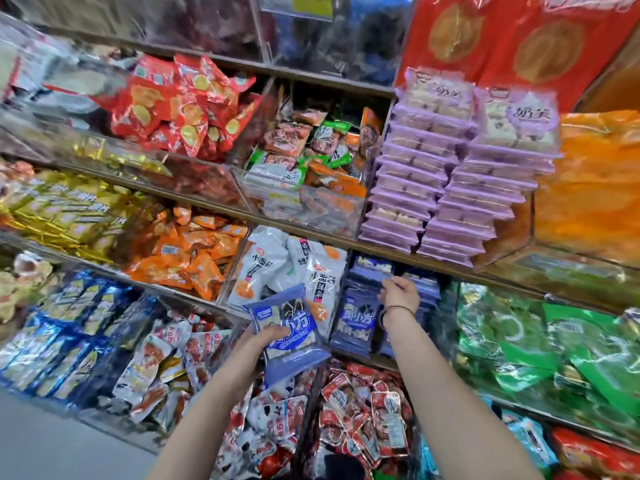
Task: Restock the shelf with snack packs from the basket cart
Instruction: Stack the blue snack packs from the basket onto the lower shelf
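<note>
My left hand (272,336) grips a blue-purple snack pack (289,332) with white lettering, held tilted in front of the shelf at centre. Further right and a little higher, my right hand (398,292) reaches into the shelf compartment of matching blue-purple packs (358,318). Its fingers pinch the top edge of a pack standing in the right stack (424,289). A thin bracelet circles that wrist. The basket cart is out of view.
White-and-orange packs (294,271) fill the compartment left of the blue ones, green packs (519,337) the one to the right. Purple stacks (433,188) sit on the shelf above, red-and-white packs (363,414) in the bin below. Grey floor (52,441) shows at lower left.
</note>
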